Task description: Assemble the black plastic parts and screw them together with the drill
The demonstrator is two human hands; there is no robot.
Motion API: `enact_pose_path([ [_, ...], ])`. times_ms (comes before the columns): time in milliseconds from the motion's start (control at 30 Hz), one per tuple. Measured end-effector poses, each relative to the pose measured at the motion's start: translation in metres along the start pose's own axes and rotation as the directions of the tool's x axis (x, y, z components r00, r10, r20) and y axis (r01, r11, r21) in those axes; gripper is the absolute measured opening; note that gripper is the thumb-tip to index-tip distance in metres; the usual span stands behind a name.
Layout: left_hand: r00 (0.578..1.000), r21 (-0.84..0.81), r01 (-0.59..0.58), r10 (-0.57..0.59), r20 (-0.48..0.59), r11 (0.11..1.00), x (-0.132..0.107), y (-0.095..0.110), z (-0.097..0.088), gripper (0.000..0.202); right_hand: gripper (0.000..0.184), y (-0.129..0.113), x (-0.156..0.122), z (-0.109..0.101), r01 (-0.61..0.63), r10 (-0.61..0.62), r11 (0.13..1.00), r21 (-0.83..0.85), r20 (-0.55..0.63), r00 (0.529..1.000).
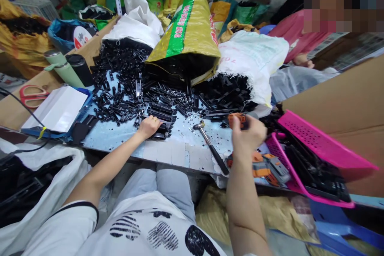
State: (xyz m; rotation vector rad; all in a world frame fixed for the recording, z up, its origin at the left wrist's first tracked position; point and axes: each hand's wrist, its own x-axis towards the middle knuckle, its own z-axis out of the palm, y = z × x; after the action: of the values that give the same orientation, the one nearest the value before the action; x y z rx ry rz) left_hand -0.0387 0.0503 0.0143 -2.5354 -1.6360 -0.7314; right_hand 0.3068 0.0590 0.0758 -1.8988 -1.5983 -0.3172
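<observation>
Nearby, pink basket (327, 144) holds black parts (312, 168); right hand (251, 133) grips orange tool (235, 119), left hand (149, 127) touches black strips (162, 113), pinch unclear

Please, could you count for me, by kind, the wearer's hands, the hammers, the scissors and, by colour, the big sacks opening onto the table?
Wearer's hands: 2
Hammer: 1
Pair of scissors: 1
Yellow sack: 1
White sacks: 2
Total: 7

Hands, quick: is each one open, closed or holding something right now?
Left hand: touching the lined-up black parts; whether it grips one can't be told.
Right hand: closed around an orange-and-black tool.
</observation>
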Motion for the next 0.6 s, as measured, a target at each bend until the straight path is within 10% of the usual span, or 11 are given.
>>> enact_pose_path([
  [67,0.994,-0.135,0.058,-0.070,-0.082,0.989,-0.012,0.014,-0.004,0.030,0.038,-0.050,-0.002,0.031,0.222,-0.247,0.950,0.219,0.098,0.964],
  [167,0.922,-0.483,0.329,-0.387,-0.023,0.811,-0.043,0.047,-0.009,0.021,0.029,-0.123,0.002,0.092,0.484,-0.610,0.786,0.383,0.364,0.704],
  [300,0.525,-0.713,0.691,-0.597,0.607,-0.117,-0.075,0.077,-0.006,0.028,0.041,-0.178,0.018,0.151,0.548,-0.664,0.728,0.411,0.621,0.416],
  [400,0.330,-0.549,0.584,-0.444,0.833,-0.597,-0.076,0.075,-0.004,0.042,0.041,-0.185,0.039,0.164,0.539,-0.671,0.713,0.449,0.661,0.337],
  [600,0.159,-0.506,0.325,-0.482,0.862,-0.799,-0.044,0.056,0.000,0.066,0.075,-0.188,0.055,0.164,0.195,-0.525,0.844,0.500,0.845,0.105],
])
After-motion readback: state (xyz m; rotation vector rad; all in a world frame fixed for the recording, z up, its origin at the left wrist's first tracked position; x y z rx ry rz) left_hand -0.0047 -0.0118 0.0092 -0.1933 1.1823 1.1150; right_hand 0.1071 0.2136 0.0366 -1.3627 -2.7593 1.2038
